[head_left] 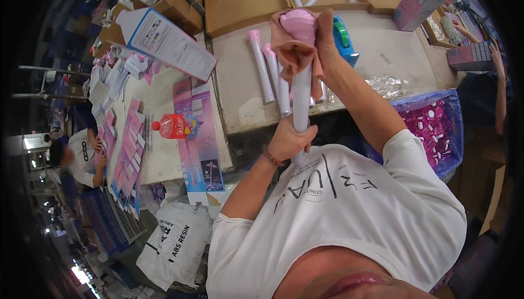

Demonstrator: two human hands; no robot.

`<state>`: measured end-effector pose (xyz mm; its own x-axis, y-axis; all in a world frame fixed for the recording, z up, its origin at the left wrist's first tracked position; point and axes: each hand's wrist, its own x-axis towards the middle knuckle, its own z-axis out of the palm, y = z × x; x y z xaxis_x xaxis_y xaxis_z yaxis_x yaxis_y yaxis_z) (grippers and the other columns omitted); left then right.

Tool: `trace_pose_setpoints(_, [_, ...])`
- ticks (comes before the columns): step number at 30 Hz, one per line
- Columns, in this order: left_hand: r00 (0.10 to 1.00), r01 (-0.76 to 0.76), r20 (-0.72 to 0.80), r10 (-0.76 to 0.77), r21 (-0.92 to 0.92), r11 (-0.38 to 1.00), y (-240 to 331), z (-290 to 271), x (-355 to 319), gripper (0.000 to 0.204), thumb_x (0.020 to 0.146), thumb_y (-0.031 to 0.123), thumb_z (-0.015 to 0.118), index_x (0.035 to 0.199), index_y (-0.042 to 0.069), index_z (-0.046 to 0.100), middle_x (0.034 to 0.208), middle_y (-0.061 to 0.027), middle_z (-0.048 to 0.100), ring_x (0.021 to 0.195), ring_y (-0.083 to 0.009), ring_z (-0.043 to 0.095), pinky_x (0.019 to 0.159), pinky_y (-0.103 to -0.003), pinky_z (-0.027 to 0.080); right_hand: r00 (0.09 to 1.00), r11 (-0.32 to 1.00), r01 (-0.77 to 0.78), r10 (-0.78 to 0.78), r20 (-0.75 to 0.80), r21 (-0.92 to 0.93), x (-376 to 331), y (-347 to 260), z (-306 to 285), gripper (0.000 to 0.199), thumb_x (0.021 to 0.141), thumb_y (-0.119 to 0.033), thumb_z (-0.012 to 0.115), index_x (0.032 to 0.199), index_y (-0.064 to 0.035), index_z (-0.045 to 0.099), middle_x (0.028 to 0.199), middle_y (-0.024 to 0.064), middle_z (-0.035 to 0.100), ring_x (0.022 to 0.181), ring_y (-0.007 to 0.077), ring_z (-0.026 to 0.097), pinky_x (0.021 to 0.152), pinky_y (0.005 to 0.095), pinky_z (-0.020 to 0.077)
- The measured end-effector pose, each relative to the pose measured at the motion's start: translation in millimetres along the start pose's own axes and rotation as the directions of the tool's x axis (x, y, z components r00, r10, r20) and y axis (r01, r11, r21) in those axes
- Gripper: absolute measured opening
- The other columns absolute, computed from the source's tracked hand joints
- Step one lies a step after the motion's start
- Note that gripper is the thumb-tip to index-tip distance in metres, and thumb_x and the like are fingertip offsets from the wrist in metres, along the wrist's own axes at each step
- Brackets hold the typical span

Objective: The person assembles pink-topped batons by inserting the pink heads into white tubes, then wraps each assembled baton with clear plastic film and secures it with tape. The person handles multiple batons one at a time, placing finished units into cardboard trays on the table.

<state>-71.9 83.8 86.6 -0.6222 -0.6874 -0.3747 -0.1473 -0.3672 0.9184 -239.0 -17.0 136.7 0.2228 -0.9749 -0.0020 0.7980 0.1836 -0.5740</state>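
Observation:
My left hand (289,139) is closed round the lower part of a white wand (301,99), which stands between my chest and the table. At its far end is a bulging pink head (298,23). A brown-orange cloth (297,50) wraps the neck and side of that head. From the right, my right hand (327,48) presses the cloth against the wand, its fingers partly hidden behind. Just left of the cloth, similar wands with pink ends (261,67) lie on the worktable (237,108). Others are partly hidden behind the held wand.
A blue tape dispenser (348,53) sits right of my right hand. Cardboard trays (245,7), some holding wands, line the far edge. A blue-lined bin (456,119) of small pink parts stands right. Leftward are a tall carton (169,42) and a red bottle (172,126). Co-workers are at both sides.

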Motion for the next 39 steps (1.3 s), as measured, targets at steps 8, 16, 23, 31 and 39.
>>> trace_pose_setpoints(8, [0.895, 0.128, 0.441, 0.058, -0.381, 0.916, 0, 39, 25, 0.017, 0.079, 0.003, 0.061, 0.093, 0.002, 0.051, 0.058, -0.01, 0.054, 0.046, -0.0225, 0.056, 0.044, -0.033, 0.046, 0.811, 0.971, -0.197, 0.086, 0.579, 0.132, -42, -21, -22, 0.029, 0.083, -0.028, 0.065, 0.084, -0.0025, 0.053, 0.063, 0.0056, 0.052, 0.047, 0.0175, 0.048, 0.045, 0.0318, 0.0413])
trace_pose_setpoints(16, [0.857, -0.116, -0.345, 0.384, 0.596, 0.794, -4, 60, 65, 0.03, 0.078, 0.013, 0.067, 0.102, 0.0, 0.054, 0.073, -0.0086, 0.062, 0.062, -0.0212, 0.063, 0.057, -0.034, 0.049, 0.882, 0.809, 0.404, -0.469, -0.054, -0.428, -78, -20, -22, 0.011, 0.083, -0.002, 0.066, 0.081, 0.0032, 0.056, 0.069, 0.0076, 0.061, 0.061, 0.0144, 0.062, 0.051, 0.0263, 0.0487])
trace_pose_setpoints(23, [0.981, 0.132, -0.158, -0.112, 0.122, 0.984, -13, 82, 37, 0.029, 0.084, 0.016, 0.062, 0.102, -0.005, 0.052, 0.065, -0.0112, 0.059, 0.057, -0.0207, 0.062, 0.053, -0.035, 0.05, 0.943, 0.842, 0.3, -0.334, 0.005, -0.449, -84, -42, -56, 0.019, 0.085, -0.013, 0.066, 0.089, 0.0042, 0.058, 0.074, 0.0052, 0.06, 0.071, 0.0139, 0.06, 0.064, 0.0257, 0.0477])
trace_pose_setpoints(31, [0.879, 0.046, -0.436, 0.193, 0.481, 0.875, -11, 89, 54, 0.032, 0.083, 0.016, 0.061, 0.101, -0.007, 0.049, 0.066, -0.0213, 0.06, 0.058, -0.0374, 0.061, 0.053, -0.044, 0.05, 0.602, 0.06, 0.452, -0.756, 0.255, -0.89, -82, -2, -54, 0.029, 0.086, -0.017, 0.065, 0.112, -0.0044, 0.06, 0.084, 0.0145, 0.056, 0.093, 0.0324, 0.054, 0.078, 0.0367, 0.0461])
trace_pose_setpoints(39, [0.847, 0.277, 0.507, 0.159, -0.676, 0.683, 1, 63, 16, 0.027, 0.082, 0.013, 0.058, 0.1, -0.004, 0.049, 0.058, -0.0095, 0.052, 0.042, -0.0212, 0.053, 0.043, -0.037, 0.05, 0.959, 0.801, 0.245, -0.119, 0.256, -0.546, -120, 16, -55, 0.021, 0.093, -0.024, 0.06, 0.094, -0.0027, 0.062, 0.085, 0.0022, 0.06, 0.08, 0.0097, 0.053, 0.075, 0.0267, 0.0442])
